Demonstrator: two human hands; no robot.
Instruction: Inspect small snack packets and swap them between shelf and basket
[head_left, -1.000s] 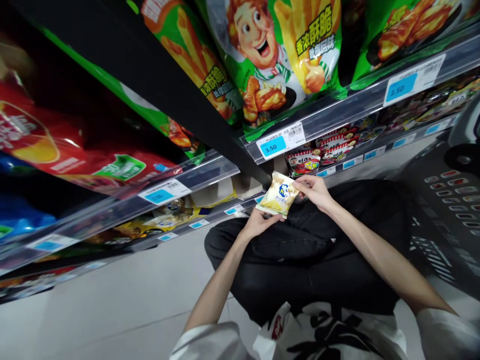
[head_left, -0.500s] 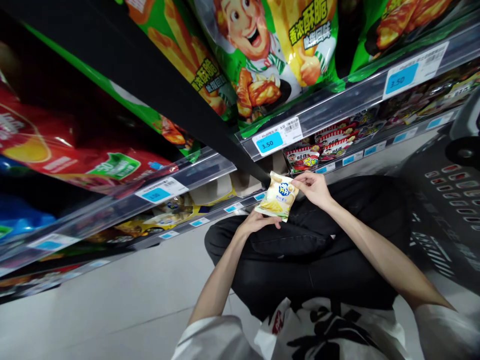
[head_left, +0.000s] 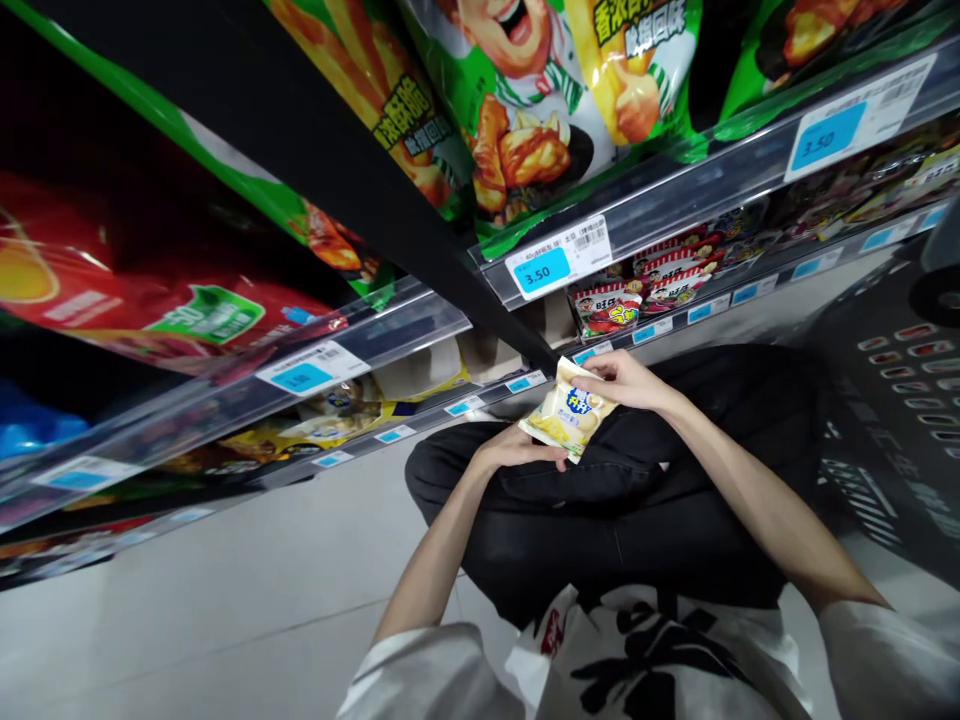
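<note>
Between my two hands, in front of the low shelves, is a small cream and yellow snack packet (head_left: pixel 571 412) with blue lettering. My left hand (head_left: pixel 519 448) grips its lower left end from below, the thumb along the bottom edge and the other fingers partly hidden behind the packet. My right hand (head_left: pixel 624 380) pinches its upper right edge, fingers across the top corner. The packet is tilted, its printed front facing up toward me. Just behind it, a black shelf post (head_left: pixel 480 285) runs down to the bottom shelf.
Large green chip bags (head_left: pixel 540 130) fill the upper shelf above a price rail (head_left: pixel 697 170). Red bags (head_left: pixel 172 290) stand at the left. Small red-and-white packets (head_left: pixel 611 305) lie on the bottom shelf. A dark grey plastic basket (head_left: pixel 892 400) stands at my right, beside my crossed legs.
The packet has shifted slightly right and down and turned a little clockwise. My right hand's fingers now reach further over its top edge. The view has shifted slightly as well.
</note>
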